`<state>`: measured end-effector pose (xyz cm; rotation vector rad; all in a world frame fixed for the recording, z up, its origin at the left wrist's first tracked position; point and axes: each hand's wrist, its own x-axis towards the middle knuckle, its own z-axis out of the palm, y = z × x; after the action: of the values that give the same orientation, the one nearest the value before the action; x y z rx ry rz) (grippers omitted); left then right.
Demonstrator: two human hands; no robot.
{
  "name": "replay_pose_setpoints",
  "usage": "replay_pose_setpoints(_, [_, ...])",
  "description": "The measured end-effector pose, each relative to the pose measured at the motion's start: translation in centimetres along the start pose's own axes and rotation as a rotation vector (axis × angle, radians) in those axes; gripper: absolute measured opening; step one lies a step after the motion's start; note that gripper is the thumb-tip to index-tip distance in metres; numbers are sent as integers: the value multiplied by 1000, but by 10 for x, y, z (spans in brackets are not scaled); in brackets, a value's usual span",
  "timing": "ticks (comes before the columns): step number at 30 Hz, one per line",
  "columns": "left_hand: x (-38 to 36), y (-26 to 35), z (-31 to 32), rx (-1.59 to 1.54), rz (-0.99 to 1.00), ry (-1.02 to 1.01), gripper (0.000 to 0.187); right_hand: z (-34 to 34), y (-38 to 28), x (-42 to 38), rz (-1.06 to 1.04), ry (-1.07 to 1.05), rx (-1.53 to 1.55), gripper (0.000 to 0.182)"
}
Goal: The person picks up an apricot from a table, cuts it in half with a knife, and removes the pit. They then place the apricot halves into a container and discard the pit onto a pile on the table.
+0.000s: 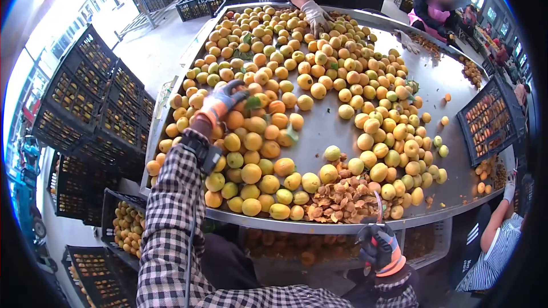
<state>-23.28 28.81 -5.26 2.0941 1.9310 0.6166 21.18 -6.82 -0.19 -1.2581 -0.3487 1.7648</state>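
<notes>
My left hand (224, 104), in a grey and orange glove, reaches over the apricots (251, 141) on the left of the metal table. Its fingers are stretched out and apart, and some fruit beside it is blurred by motion. Below the table's front edge, my right hand (381, 249), gloved alike, is closed around a thin curved tool (379, 205) that points upward. Behind the tool lies a heap of split brown-orange apricot pieces and pits (345, 198). Yellow and greenish whole apricots surround this heap.
Black crates of fruit (85, 100) are stacked at left. Another crate (488, 120) leans on the table's right side. Across the table, a co-worker's gloved hand (315, 17) touches apricots. A striped-sleeved person (496, 256) is at right. A bin (425, 245) sits below the table.
</notes>
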Motion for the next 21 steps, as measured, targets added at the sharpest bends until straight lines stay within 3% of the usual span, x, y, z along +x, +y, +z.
replay_pose_setpoints(1, [-22, 40, -15, -55, -68, -92, 59, -10, 2, 3, 18, -76, 5, 27])
replay_pose_setpoints(4, [-44, 80, -12, 71, 73, -185, 64, -21, 5, 4, 49, -198, 104, 31])
replay_pose_setpoints(10, [-81, 136, 7, 96, 143, -94, 58, -15, 2, -3, 31, -134, 81, 29])
replay_pose_setpoints(12, [-94, 148, 16, -78, 191, 41, 52, -11, 3, -2, 3, -3, 75, 28])
replay_pose_setpoints(14, [-102, 154, 24, -358, 104, -250, 49, -11, 2, 0, 8, 11, 50, 29])
replay_pose_setpoints(16, [-116, 158, 32, -503, 237, -401, 45, -9, -1, 2, 16, 27, 29, 29])
replay_pose_setpoints(17, [-120, 161, 35, -419, 441, -293, 41, -6, -5, 2, 11, 7, 22, 29])
replay_pose_setpoints(18, [-120, 166, 36, -546, 448, -351, 45, -5, -7, 3, 7, -10, 14, 29])
replay_pose_setpoints(21, [-101, 177, 0, -417, 384, -329, 37, -11, -4, 11, -34, 12, -26, 29])
